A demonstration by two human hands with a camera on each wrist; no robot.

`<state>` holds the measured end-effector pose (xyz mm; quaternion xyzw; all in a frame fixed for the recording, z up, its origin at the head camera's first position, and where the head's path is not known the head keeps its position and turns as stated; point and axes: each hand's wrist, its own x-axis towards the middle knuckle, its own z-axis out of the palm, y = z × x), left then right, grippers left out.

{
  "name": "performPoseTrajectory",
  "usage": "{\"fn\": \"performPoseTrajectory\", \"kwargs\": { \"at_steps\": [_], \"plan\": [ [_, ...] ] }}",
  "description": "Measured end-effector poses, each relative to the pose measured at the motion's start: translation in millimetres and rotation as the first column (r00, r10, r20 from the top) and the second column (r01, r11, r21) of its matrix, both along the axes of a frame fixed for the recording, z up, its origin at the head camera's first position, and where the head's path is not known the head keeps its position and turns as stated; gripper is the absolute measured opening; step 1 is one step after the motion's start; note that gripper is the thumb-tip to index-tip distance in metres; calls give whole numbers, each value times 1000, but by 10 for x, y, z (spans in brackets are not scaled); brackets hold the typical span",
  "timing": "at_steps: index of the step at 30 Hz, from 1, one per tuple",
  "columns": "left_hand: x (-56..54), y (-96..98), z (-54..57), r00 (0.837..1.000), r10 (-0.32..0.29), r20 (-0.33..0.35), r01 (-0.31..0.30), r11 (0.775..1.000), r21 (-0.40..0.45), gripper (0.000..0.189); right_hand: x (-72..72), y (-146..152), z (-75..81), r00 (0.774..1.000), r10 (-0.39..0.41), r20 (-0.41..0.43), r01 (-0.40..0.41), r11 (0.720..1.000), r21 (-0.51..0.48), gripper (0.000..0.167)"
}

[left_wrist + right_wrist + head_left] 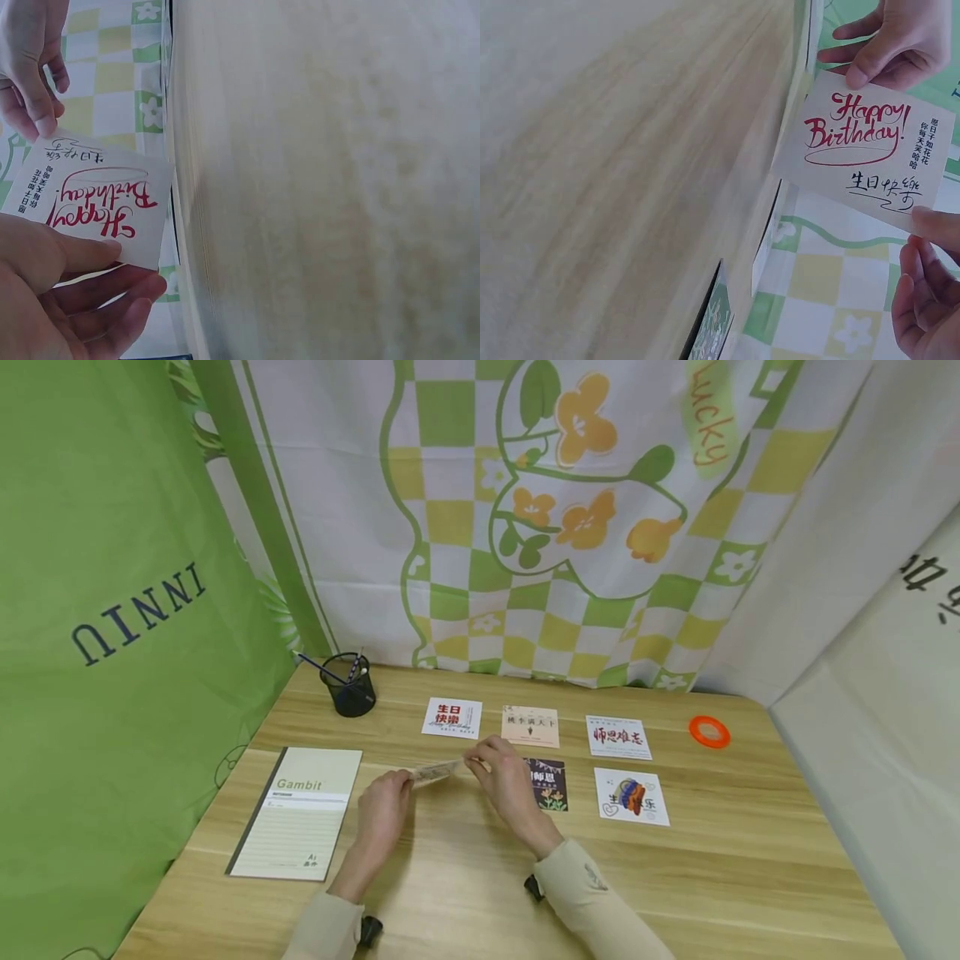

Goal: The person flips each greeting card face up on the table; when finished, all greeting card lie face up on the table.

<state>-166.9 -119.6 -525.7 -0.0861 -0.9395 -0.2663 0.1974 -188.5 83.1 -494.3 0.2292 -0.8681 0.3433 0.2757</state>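
Both hands hold a white birthday card (862,142) with red "Happy Birthday!" lettering, tilted up above the table. The left hand (386,810) pinches one edge between thumb and fingers. At the opposite edge the right hand (510,789) pinches a corner with its thumb and fingertips. Just beyond the right hand lies a dark card (552,785) with orange flowers, partly covered by that hand. Farther back are a white card with red characters (452,717) and a peach card (531,727).
On the right lie a card with red script (618,737), a card with a colourful drawing (632,796) and an orange ring (709,732). A Gambit notebook (296,814) lies at the left, below a black mesh pen holder (349,687). A patterned curtain (480,527) hangs behind the table.
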Motion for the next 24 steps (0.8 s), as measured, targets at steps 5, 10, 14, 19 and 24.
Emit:
{"fn": "performPoseTrajectory", "kwargs": {
  "at_steps": [5,10,14,19,24],
  "plan": [
    [-10,2,8,999,-5,37,3,999,34,4,-4,0,33,1000,3,-7,-3,1000,-14,14],
    [-9,10,14,998,-18,61,14,998,69,5,-5,7,51,1000,-16,15,16,1000,-16,15],
    [-6,16,16,996,-13,86,7,997,74,5,-10,4,51,1000,-20,11,20,999,-25,15],
    [-14,14,18,989,-4,148,-14,993,121,6,-14,13,43,999,-43,6,43,999,-32,13],
    [-44,-5,32,972,1,235,-68,958,279,9,-24,50,36,990,-102,99,107,993,-41,10]
  ]
}}
